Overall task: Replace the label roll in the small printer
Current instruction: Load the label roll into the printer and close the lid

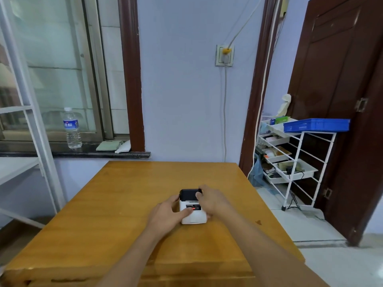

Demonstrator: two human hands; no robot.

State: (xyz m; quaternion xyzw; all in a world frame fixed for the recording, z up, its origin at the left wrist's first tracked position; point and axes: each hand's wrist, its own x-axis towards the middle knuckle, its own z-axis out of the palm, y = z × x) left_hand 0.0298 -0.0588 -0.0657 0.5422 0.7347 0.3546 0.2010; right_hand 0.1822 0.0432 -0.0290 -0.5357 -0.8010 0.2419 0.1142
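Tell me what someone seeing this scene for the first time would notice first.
The eye goes to the small white printer with a black lid near the middle of the wooden table, with the left hand and right hand gripping its sides. A red light shows on its top panel. Next come the blue crate atop the white wire rack at right and the water bottle on the windowsill at left.

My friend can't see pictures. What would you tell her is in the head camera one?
Two bare hands, left hand and right hand, hold a small white printer with a black lid on a wooden table. A water bottle stands on the windowsill at left, and a white rack with a blue tray stands at right.
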